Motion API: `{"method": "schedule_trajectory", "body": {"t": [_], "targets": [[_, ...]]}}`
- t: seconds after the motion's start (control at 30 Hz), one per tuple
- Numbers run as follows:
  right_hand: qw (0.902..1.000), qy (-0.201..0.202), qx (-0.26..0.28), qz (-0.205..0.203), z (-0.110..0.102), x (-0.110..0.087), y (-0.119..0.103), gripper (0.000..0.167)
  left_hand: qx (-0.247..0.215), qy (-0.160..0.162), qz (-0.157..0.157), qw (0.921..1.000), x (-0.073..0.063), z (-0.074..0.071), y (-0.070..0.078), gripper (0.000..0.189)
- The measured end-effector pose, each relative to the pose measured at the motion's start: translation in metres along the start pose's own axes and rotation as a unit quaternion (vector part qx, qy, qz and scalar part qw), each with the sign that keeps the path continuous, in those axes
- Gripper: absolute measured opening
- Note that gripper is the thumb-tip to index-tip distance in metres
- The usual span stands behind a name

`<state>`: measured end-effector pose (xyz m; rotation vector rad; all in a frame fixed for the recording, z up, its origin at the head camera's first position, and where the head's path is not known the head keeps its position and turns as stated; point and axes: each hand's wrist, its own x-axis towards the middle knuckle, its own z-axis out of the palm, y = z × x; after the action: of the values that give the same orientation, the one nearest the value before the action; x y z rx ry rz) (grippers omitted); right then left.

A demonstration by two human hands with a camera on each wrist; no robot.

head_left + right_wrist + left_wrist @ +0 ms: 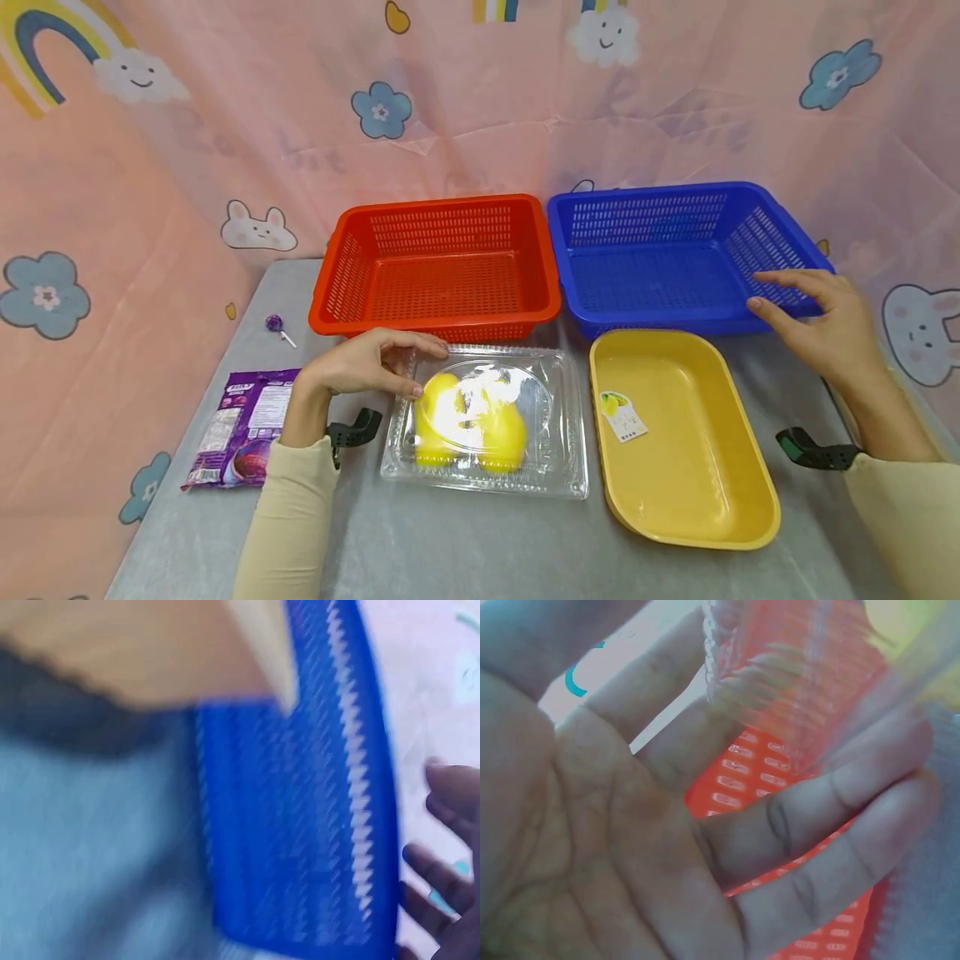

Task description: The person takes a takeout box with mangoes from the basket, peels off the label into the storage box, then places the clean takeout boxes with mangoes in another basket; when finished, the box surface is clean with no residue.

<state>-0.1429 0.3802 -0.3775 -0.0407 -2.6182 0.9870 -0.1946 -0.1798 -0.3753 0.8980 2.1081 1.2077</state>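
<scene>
A clear plastic clamshell box (pixel 558 442) holds yellow, pear-shaped pieces (pixel 504 433), partly hidden by glare on the lid. My left hand (pixel 360 362) grips the box at its back left corner, thumb on the near side and fingers along the far side. In the left wrist view several fingers (pixel 817 795) show against and through the clear plastic. My right hand (pixel 832 333) hovers at the right front corner of a blue basket (pixel 645 283), thumb and fingers apart with nothing between them. The right wrist view is blurred, with spread fingers (pixel 442 877) beside the basket.
A red basket (pixel 450 283) stands behind the box, left of the blue one. To the box's right lies a yellow tub (pixel 675 433) with a sticker inside. A purple candy bag (pixel 247 425) and a lollipop (pixel 274 322) are at the left. Patterned cloth hangs behind.
</scene>
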Motion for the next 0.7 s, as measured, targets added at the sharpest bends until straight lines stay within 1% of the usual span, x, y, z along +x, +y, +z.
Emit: {"method": "schedule_trajectory", "body": {"t": [0.07, 0.13, 0.2, 0.27, 0.37, 0.5, 0.6, 0.7], "targets": [[0.9997, -0.006, -0.024, -0.004, 0.001, 0.0, 0.01, 0.047, -0.003, -0.001, 0.003, 1.0, -0.001, 0.0, 0.001, 0.05], [0.9987, -0.003, -0.049, -0.014, 0.003, 0.0, 0.018, 0.051, -0.005, 0.003, 0.005, 1.0, -0.002, 0.0, 0.003, 0.05], [0.9981, 0.005, -0.059, -0.017, 0.007, -0.001, 0.024, 0.055, -0.002, 0.01, 0.008, 0.9999, -0.004, 0.0, 0.005, 0.049], [0.9982, 0.012, -0.057, -0.016, 0.01, -0.003, 0.029, 0.059, 0.0, 0.018, 0.011, 0.9998, -0.007, -0.001, 0.008, 0.048], [0.9991, 0.023, -0.034, -0.013, 0.016, -0.006, 0.035, 0.065, 0.007, 0.03, 0.026, 0.9992, -0.011, -0.003, 0.011, 0.045], [0.9982, 0.06, -0.001, -0.005, 0.021, -0.01, 0.04, 0.069, 0.0, 0.045, 0.05, 0.9977, -0.017, -0.007, 0.015, 0.043], [0.9953, 0.096, 0.017, -0.005, 0.026, -0.011, 0.042, 0.066, -0.02, 0.059, 0.057, 0.9964, -0.02, -0.008, 0.017, 0.045], [0.9893, 0.139, 0.042, -0.013, 0.032, -0.011, 0.042, 0.058, -0.036, 0.073, 0.067, 0.9944, -0.021, -0.009, 0.019, 0.046]]}}
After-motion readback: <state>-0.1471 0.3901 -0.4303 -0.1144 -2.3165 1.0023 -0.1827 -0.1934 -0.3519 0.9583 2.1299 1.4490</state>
